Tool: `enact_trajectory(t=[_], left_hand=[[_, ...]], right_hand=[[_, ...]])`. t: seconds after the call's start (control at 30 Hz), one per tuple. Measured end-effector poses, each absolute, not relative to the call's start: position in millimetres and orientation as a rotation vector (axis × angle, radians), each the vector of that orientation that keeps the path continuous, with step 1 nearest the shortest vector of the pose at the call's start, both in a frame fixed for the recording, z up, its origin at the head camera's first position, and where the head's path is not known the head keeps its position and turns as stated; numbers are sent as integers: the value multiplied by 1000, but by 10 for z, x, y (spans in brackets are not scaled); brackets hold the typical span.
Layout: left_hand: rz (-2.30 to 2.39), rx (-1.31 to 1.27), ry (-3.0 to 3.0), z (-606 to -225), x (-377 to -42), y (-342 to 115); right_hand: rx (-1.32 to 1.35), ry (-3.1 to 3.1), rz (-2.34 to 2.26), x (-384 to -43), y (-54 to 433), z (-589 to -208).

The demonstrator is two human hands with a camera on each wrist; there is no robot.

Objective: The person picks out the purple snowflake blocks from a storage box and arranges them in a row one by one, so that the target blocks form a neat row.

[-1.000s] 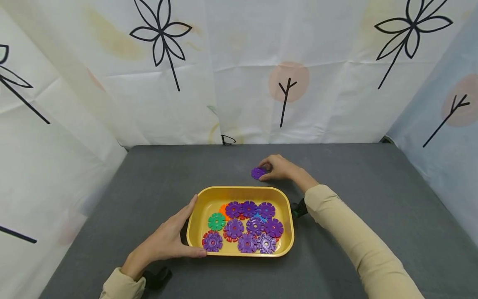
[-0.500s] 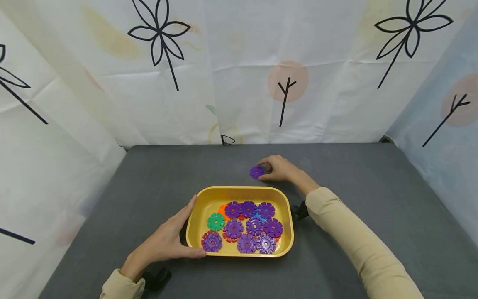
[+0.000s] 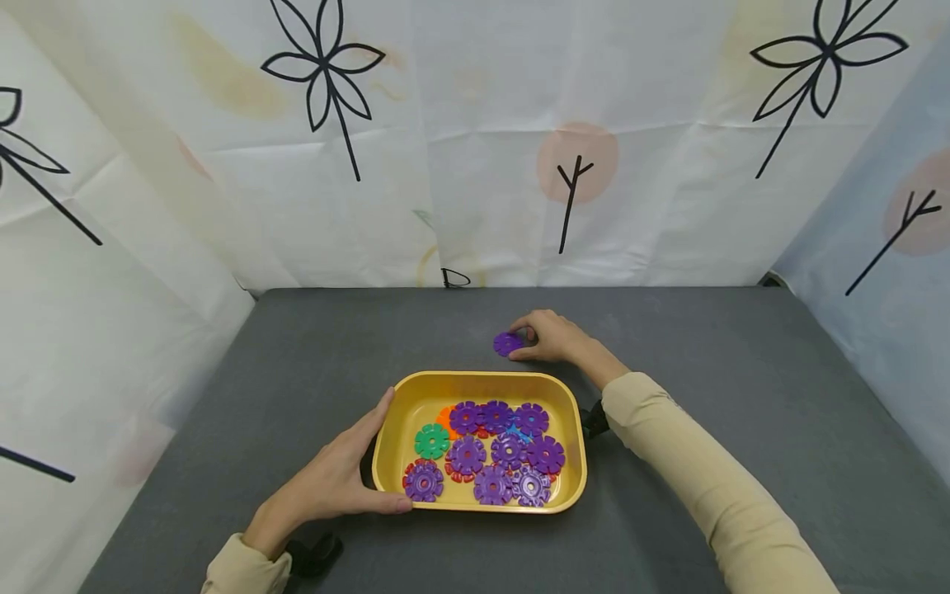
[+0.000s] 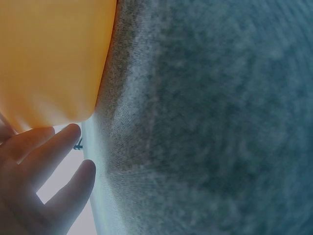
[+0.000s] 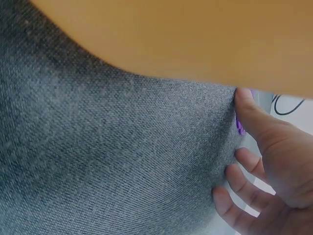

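White fabric backdrop fills the upper half of the head view and both side edges, printed with black line flowers, pale peach circles and bare twigs. Dark grey tabletop, woven-looking in both wrist views, spreads across the lower half. Yellow rectangular tray with rounded corners sits on it, just below the centre of the frame. One beige sleeve runs in from the lower right; another shows at the lower left.

Left hand is spread at the tray's left end, thumb on the lower edge and forefinger by the upper-left corner; the left wrist view shows straight, parted fingers, some touching the wall. Right hand, above the tray, pinches one purple notched disc between thumb and forefinger, left of the hand; I cannot tell whether the disc touches the tabletop.

Inside the tray, nine purple discs lie mostly towards the right, several overlapping. A green disc lies at left; orange, blue and red pieces peek out, partly covered.
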State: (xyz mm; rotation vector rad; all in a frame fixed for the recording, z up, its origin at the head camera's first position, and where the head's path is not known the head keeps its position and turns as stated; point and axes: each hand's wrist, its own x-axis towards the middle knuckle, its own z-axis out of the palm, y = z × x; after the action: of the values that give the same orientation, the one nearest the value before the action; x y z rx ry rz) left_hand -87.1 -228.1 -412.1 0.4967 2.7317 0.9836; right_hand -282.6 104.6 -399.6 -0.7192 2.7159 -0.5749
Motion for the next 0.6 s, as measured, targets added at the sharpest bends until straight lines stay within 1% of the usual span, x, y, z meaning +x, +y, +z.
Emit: enact_trajectory(t=[0.27, 0.43, 0.6], left_hand=[[991, 509, 2728, -4127, -876, -2278], [991, 501, 2731, -4120, -868, -2274], [995, 509, 2733, -4123, -868, -2269]], right_hand=[[-755, 2723, -602, -2785, 1130, -3849], [-843, 2719, -702, -2747, 1151, -3620], [-971, 2704, -859, -2627, 1093, -3334]])
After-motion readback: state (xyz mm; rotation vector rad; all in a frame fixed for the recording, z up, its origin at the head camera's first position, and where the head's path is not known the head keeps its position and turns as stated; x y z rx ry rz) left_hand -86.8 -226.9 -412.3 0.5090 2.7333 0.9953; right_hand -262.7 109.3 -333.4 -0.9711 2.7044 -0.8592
